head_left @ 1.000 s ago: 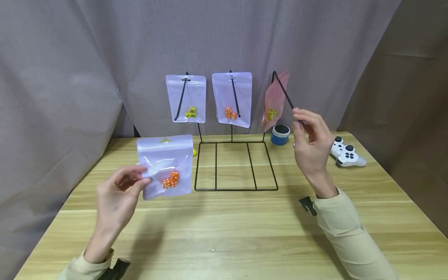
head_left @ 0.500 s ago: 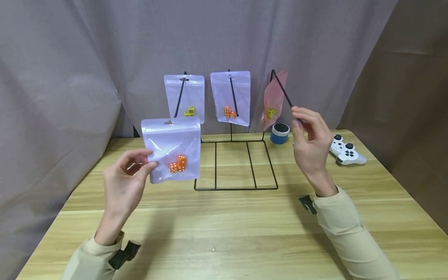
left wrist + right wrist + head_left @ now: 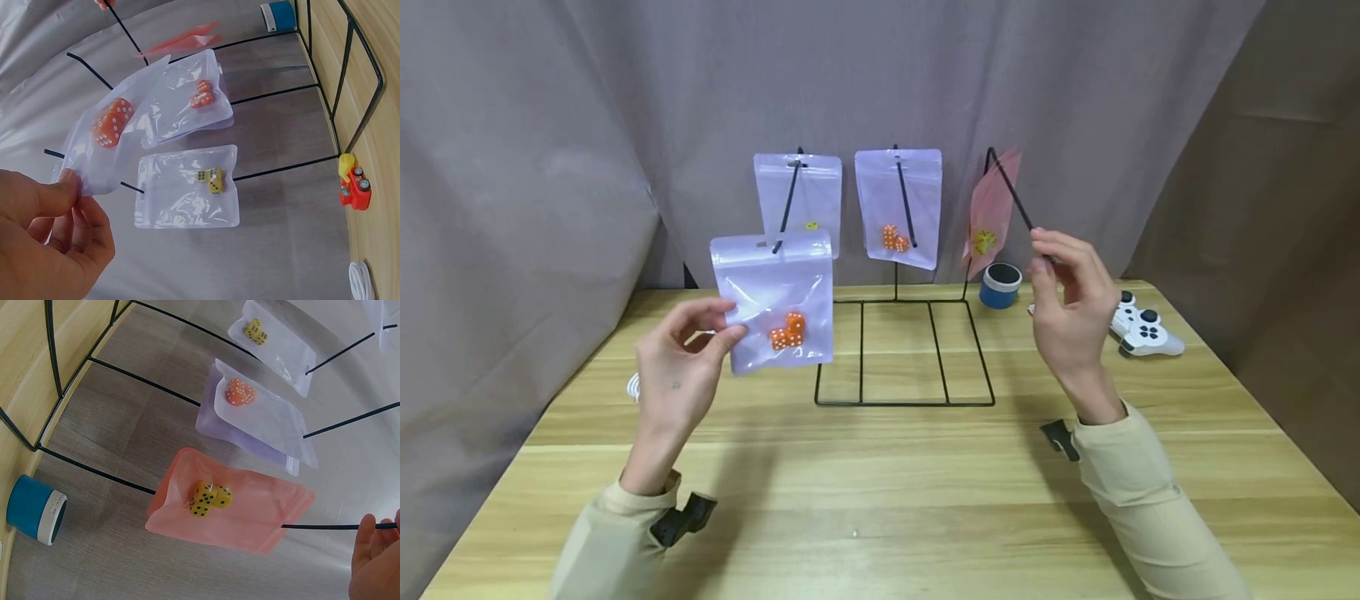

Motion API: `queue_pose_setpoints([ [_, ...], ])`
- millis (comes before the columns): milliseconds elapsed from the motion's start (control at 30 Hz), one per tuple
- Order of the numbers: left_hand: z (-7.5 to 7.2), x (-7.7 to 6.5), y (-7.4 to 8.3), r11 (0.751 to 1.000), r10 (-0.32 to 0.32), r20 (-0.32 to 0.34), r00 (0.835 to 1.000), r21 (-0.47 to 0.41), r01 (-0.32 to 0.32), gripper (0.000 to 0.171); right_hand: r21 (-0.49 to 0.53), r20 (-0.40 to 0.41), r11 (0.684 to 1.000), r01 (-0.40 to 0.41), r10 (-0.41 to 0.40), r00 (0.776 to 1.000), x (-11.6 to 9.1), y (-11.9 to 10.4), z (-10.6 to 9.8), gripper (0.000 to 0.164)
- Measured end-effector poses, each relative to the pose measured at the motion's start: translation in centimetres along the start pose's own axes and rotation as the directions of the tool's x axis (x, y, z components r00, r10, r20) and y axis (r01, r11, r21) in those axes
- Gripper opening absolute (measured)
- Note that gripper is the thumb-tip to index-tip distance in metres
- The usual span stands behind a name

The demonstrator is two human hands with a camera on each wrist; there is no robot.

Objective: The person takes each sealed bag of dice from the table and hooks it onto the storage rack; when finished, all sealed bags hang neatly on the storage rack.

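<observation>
My left hand (image 3: 677, 375) pinches the left edge of a translucent lilac zip bag (image 3: 752, 292) between thumb and fingers. Orange dice (image 3: 787, 332) lie in the bag, seen also in the left wrist view. The tip of the rack's left hook (image 3: 788, 200) shows at the bag's hang hole. Behind it on that hook hangs another lilac bag (image 3: 184, 203) with yellow dice. My right hand (image 3: 1075, 308) pinches the end of the right hook (image 3: 325, 527), where a pink bag (image 3: 244, 515) with yellow dice hangs. The middle hook carries lilac bags (image 3: 898, 200), orange dice in front.
The black wire rack (image 3: 862, 358) stands on the wooden table (image 3: 865, 483) before a grey curtain. To its right are a blue and white round container (image 3: 999, 293) and a white game controller (image 3: 1150, 333). A red toy (image 3: 356, 194) and white cable (image 3: 360, 281) lie left.
My left hand has raised the bag with orange dice and moved it right, bringing its top to the left hook's tip. My right hand keeps its pinch on the right hook.
</observation>
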State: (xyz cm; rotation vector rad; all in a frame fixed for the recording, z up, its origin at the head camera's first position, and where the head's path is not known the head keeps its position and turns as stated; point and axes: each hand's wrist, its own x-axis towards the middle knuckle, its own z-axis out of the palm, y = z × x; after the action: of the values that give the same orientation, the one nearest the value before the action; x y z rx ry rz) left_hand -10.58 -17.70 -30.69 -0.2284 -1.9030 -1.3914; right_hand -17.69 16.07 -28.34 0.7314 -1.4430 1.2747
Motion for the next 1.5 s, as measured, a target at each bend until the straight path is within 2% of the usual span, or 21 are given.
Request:
queue_pose_setpoints([
  [333,1.4,1.9,-0.9,0.999,-0.032,-0.010,0.999,0.011,0.032,0.022,-0.009,-0.017,1.000,0.011,-0.011,1.000,0.2,0.2,-0.2,0.010],
  [733,3.9,3.9,-1.6,1.000,-0.027,-0.023,0.999,-0.002,0.026,0.022,-0.001,-0.003,1.000,0.016,-0.016,1.000,0.0,0.1,-0.3,0.012],
  [933,4.6,4.8,-1.8,0.998,-0.056,-0.046,0.997,-0.007,0.055,0.023,0.027,-0.005,0.999,0.021,-0.021,1.000,0.0,0.1,-0.1,0.010],
  [1200,5.5,6.1,-2.2,0.992,-0.118,-0.053,0.992,-0.048,0.115,0.024,0.010,-0.010,0.999,0.031,-0.031,0.999,0.0,0.2,-0.1,0.010],
  [1500,6.5,7.9,-2.9,0.992,-0.125,-0.084,0.989,-0.042,0.122,0.024,0.008,-0.008,1.000,0.022,-0.022,1.000,-0.2,0.5,0.0,0.011],
])
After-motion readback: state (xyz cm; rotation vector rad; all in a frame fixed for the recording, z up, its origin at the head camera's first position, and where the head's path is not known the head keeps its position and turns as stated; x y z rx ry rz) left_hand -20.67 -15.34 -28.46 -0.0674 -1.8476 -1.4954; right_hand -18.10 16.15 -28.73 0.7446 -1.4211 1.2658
